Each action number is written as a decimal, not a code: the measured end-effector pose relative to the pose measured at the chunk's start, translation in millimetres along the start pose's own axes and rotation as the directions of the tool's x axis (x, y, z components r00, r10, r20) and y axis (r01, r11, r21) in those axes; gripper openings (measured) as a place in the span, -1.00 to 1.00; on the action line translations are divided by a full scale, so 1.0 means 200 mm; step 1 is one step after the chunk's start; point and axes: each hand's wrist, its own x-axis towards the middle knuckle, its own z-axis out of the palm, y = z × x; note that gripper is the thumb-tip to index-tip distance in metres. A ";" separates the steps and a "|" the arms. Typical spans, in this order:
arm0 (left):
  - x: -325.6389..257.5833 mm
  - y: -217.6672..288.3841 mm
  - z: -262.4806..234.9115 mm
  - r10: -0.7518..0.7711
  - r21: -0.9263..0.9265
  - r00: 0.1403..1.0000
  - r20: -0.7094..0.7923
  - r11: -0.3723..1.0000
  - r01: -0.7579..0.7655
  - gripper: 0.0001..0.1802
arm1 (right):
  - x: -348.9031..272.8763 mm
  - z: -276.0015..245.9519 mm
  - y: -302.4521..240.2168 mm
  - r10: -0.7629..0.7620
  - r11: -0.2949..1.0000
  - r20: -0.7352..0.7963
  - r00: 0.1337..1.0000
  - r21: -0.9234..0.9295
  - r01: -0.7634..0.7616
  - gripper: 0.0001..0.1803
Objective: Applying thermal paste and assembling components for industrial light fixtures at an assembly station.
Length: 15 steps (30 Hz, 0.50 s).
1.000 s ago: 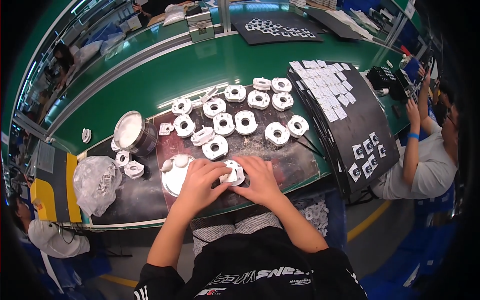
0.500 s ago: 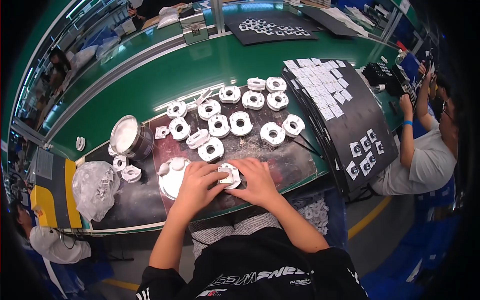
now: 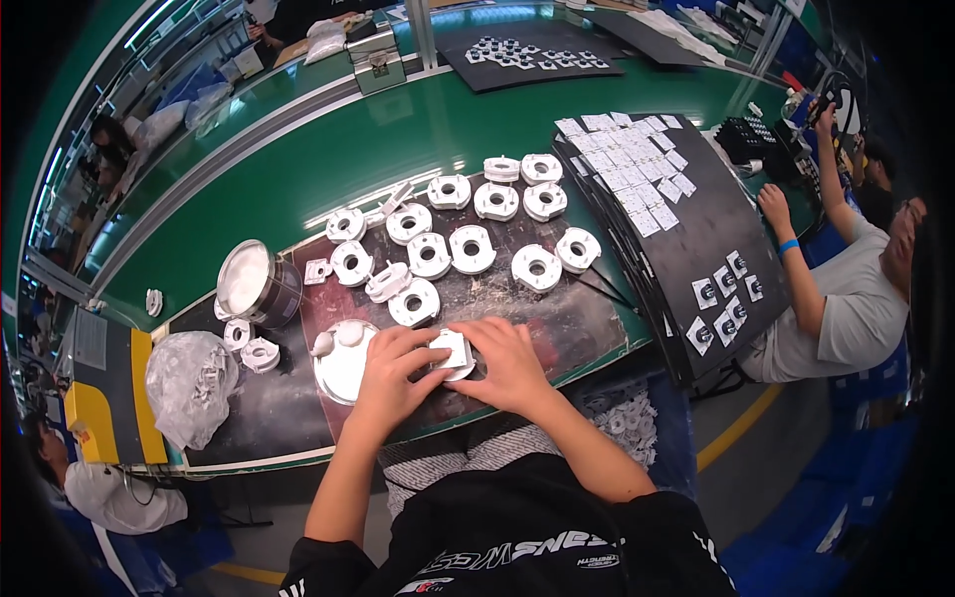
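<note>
My left hand (image 3: 392, 371) and my right hand (image 3: 508, 363) meet over a small white plastic ring part (image 3: 453, 351) near the front edge of the dark work mat (image 3: 557, 323). Both hands grip it, fingers curled on its sides and top. Left of my left hand lies a round white dish (image 3: 340, 366) with small white bits on it. Just beyond my hands sit several more white ring parts (image 3: 472, 247), spread in rows across the mat.
A round metal tin (image 3: 256, 283) stands at the mat's left end, a clear plastic bag (image 3: 189, 386) of parts further left. Black trays with white squares (image 3: 676, 219) lie to the right, where another person (image 3: 846, 298) works. A green conveyor (image 3: 398, 129) runs behind.
Both hands stay on the white part, with fingers shifting slightly on it. The rest of the bench looks the same.
</note>
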 end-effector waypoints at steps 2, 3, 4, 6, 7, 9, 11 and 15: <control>0.00 -0.02 0.00 0.032 -0.044 0.999 0.020 0.999 -0.031 -0.69 | 0.00 -0.01 0.00 -0.001 1.000 0.004 1.000 0.008 0.001 -0.14; -0.01 -0.02 0.00 0.031 -0.041 0.999 0.018 0.999 -0.031 -0.69 | 0.00 -0.01 -0.01 -0.001 1.000 0.006 1.000 0.015 0.001 -0.14; -0.01 -0.02 0.00 0.053 -0.032 0.998 0.016 0.998 -0.052 -0.69 | 0.00 -0.01 0.00 0.001 1.000 0.007 1.000 0.015 -0.002 -0.14; 0.00 -0.02 0.00 0.074 -0.025 0.997 0.016 0.997 -0.073 -0.69 | 0.00 0.00 0.01 0.002 1.000 0.007 1.000 -0.005 -0.002 -0.14; 0.00 -0.01 0.00 0.075 0.001 0.997 -0.004 0.997 -0.075 -0.70 | 0.00 0.00 0.01 0.002 1.000 0.006 1.000 -0.005 -0.002 -0.14; -0.01 0.00 0.01 0.077 0.028 0.997 -0.023 0.997 -0.077 -0.70 | 0.00 0.00 0.00 0.005 1.000 0.005 1.000 0.005 -0.005 -0.14; -0.02 0.01 0.01 0.056 0.050 0.997 -0.056 0.997 -0.053 -0.71 | 0.00 -0.01 0.00 0.003 1.000 0.006 1.000 0.007 -0.003 -0.15; -0.02 0.00 0.02 0.042 0.030 0.998 -0.050 0.999 -0.041 -0.70 | 0.01 -0.01 0.00 0.032 0.999 0.023 0.999 0.013 -0.032 -0.14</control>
